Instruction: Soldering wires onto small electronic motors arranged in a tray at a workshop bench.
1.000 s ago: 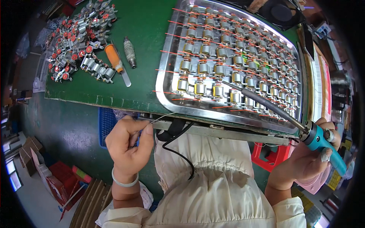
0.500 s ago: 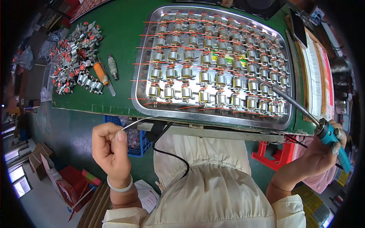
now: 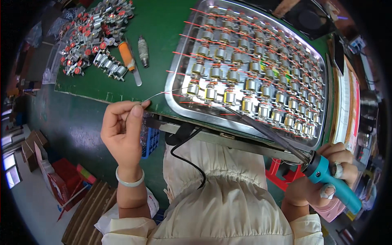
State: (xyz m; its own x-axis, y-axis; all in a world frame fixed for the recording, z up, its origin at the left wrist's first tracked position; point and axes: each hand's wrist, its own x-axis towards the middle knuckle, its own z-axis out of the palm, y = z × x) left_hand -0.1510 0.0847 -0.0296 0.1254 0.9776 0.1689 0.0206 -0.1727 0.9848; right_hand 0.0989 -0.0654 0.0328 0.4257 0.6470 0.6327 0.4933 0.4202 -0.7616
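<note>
My left hand (image 3: 122, 134) pinches a thin silver wire (image 3: 158, 94), which reaches over the lower-left corner of a metal tray (image 3: 173, 102). In the tray stand rows of small silver cylindrical components (image 3: 230, 97) with red wires sticking out. My right hand (image 3: 341, 167), tape on some fingers, grips the teal handle of a soldering iron (image 3: 345, 192). Its long dark shaft slants up-left, with the tip among the components of the front row, near the tray's lower edge. Bands of tape or similar wrapping partly cover my right fingertips.
A heap of red-capped components (image 3: 81, 49), an orange-handled flat tool (image 3: 125, 55) and a silver cylindrical tool (image 3: 143, 53) lie on the green bench (image 3: 159, 73). A black fan (image 3: 306, 18) is behind the tray. Below are a blue crate (image 3: 149, 143) and red stool (image 3: 277, 173).
My left hand has risen, bringing the wire over the tray. The iron's tip has moved left and down to the front row, and my right hand is lower. The view has shifted.
</note>
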